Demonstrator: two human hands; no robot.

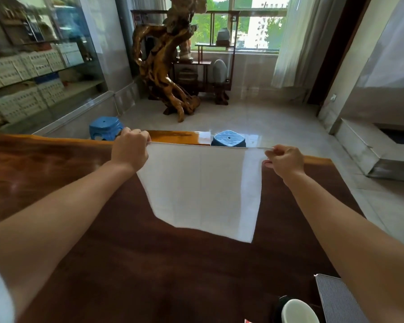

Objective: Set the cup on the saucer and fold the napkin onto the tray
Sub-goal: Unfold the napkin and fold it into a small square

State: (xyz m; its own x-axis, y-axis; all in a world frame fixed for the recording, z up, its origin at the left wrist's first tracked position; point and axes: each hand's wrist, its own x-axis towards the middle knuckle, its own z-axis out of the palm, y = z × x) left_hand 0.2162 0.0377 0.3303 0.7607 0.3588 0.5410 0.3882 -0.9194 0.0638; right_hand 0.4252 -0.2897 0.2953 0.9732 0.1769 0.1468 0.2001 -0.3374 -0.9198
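1. Here, in the head view, the napkin [203, 187] is plain white, faintly creased, hanging flat at frame centre above the dark wooden table [126, 264].
2. Its taut top edge runs left to right; the cloth drops toward the lower frame.
3. The left hand [131, 150] and right hand [285, 160] each pinch a top corner, arms outstretched.
4. The white cup [299, 311] sits at the bottom right edge.

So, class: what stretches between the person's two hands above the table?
In the head view, the white napkin hangs spread between the left hand and right hand, each pinching a top corner.
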